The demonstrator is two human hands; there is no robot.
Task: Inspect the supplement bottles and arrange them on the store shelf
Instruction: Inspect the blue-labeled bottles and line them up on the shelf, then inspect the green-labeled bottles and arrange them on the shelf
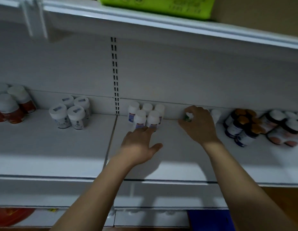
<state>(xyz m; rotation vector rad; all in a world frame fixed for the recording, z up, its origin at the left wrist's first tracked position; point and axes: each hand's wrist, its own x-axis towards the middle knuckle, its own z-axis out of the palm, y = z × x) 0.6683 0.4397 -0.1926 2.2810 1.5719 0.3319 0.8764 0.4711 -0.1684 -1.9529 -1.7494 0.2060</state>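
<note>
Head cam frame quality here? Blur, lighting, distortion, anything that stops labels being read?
Head view: dim and soft overall; motion blur smears the dark bottles at far right, labels unreadable. Wide-angle bends the upper shelf edge. Arms cast shadows on the shelf. The right hand covers most of a green-labelled bottle; the left hand touches the white-capped cluster.
</note>
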